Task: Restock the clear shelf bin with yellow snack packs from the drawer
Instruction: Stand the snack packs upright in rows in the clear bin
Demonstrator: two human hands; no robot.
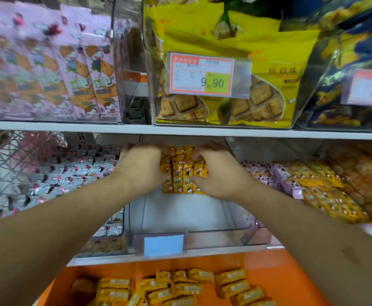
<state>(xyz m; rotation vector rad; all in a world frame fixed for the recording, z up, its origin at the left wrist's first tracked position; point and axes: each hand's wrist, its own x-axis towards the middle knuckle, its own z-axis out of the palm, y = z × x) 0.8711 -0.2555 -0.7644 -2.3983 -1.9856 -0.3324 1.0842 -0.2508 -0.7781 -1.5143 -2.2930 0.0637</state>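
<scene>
Hands together: my left hand and right hand clamp a row of four glossy yellow packs, upright at the back of the clear plastic bin. More packs fill the orange drawer below.

We see bin front half bare, open from above | yellow packs fill its back | shelf edge close overhead | white packs left, mixed packs right hem it in
</scene>
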